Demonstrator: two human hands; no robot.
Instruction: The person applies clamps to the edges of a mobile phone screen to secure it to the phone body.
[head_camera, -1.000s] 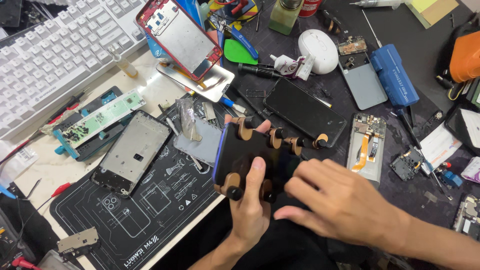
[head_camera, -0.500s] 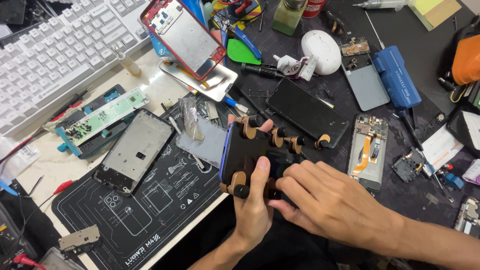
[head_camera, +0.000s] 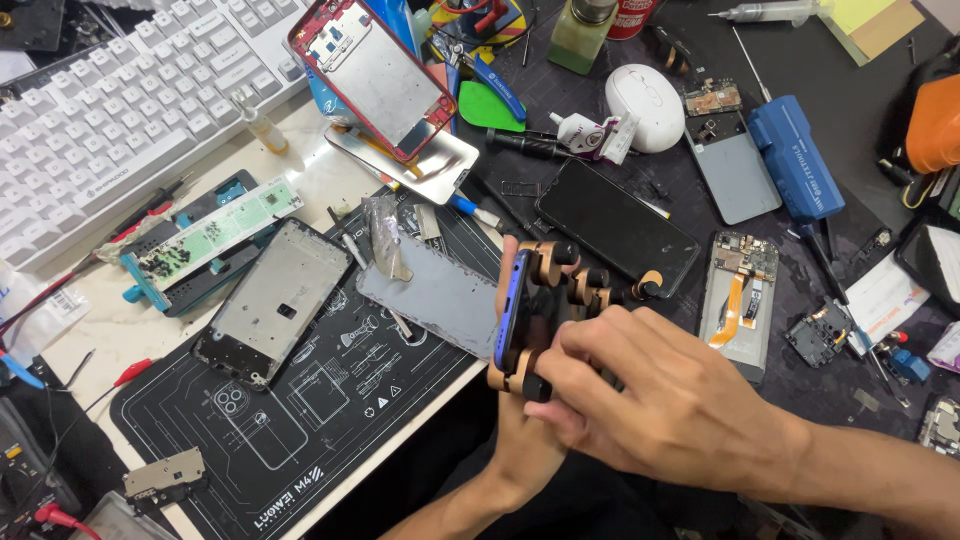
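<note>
Cluttered table (head_camera: 330, 180): both hands grip a blue-edged phone (head_camera: 520, 310) ringed with clamps (head_camera: 575, 275), left hand (head_camera: 525, 445) underneath, right hand (head_camera: 660, 400) over it. Beside it lie a grey back cover (head_camera: 435, 295), a black phone (head_camera: 617, 225) and a white keyboard (head_camera: 120, 100).

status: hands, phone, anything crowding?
Left hand under the phone, gripping it. Right hand on its clamps. Phone on edge above the mat. Grey panel close beside.

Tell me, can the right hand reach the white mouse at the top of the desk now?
Probably not at once. The right hand is busy on the clamped phone, which the left hand holds up. The white mouse lies uncovered beyond the black phone.
</note>
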